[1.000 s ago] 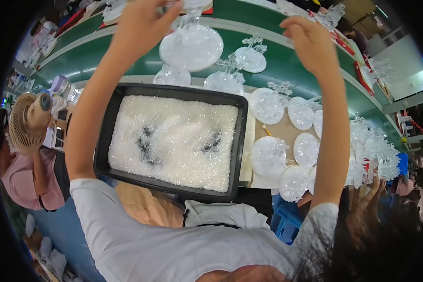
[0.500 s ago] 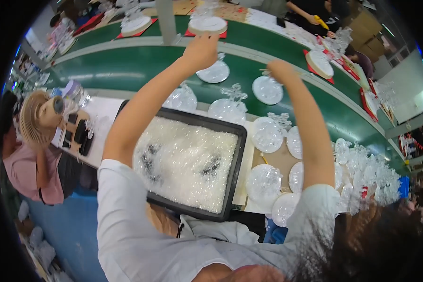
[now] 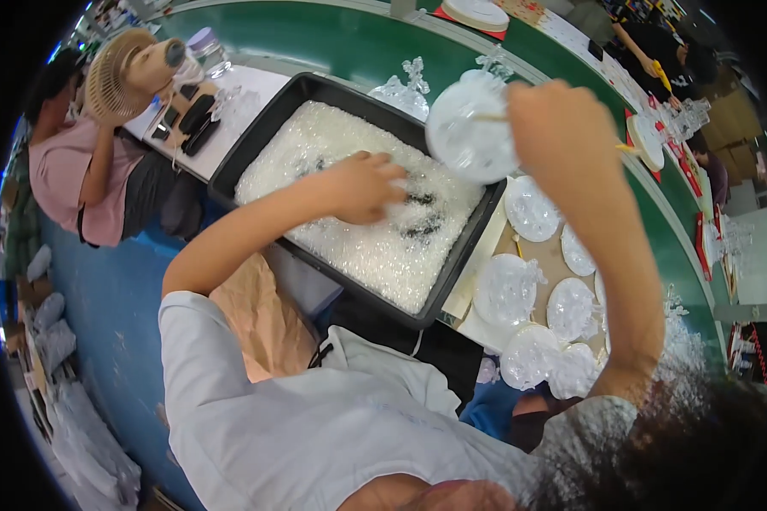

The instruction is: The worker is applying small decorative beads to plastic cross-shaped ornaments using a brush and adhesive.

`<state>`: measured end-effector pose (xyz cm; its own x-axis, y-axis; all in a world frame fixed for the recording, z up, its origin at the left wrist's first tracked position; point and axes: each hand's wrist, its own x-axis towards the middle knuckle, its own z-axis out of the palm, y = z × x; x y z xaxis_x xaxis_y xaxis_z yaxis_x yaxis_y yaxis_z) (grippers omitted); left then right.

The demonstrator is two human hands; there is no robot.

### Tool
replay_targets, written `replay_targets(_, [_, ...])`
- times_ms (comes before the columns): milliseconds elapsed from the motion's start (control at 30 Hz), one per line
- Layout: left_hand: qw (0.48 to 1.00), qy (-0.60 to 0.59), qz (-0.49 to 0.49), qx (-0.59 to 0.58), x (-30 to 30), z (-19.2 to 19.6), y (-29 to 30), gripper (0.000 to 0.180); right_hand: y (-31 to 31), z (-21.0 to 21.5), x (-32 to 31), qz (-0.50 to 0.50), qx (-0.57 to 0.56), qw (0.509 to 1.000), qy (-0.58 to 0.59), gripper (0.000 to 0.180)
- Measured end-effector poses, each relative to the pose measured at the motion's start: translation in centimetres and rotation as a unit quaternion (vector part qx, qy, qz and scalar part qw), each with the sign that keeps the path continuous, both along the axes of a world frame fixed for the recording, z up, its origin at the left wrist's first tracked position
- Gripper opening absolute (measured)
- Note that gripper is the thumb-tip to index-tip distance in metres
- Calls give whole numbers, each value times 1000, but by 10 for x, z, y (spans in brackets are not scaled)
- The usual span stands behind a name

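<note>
My left hand is over the white glittery granules in a black tray. Its fingers are apart and slightly bent, blurred by motion; nothing shows in them. With my right hand I grip a round white disc, raised and tilted over the tray's far right corner. A clear plastic ornament shows at the disc's far edge. From the same hand a thin wooden stick pokes out across the disc, and a yellowish tip appears on the hand's other side.
Several white discs with clear ornaments lie on the table to the right. Beyond the tray runs a green conveyor. To the left are a beige fan, a lidded jar and a person in pink. Another person works at far right.
My left hand has come back from the far side of the conveyor to the granules. My right hand has lifted the disc off the conveyor and brought it nearer. The view has turned.
</note>
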<state>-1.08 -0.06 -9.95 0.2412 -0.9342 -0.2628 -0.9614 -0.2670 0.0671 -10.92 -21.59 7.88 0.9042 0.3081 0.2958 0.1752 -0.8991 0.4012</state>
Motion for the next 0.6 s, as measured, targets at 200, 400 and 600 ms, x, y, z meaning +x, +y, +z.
replay_targets(200, [959,-3,227,-170,1,2,88,68,67,-79,6,109,60,981,148,10])
replay_targets(400, [925,100,366,-7,-13,11,79,72,68,-116,38,134,89,959,233,17])
replay_targets(600, [931,168,215,-243,-19,12,80,79,54,-120,38,51,219,931,288,30])
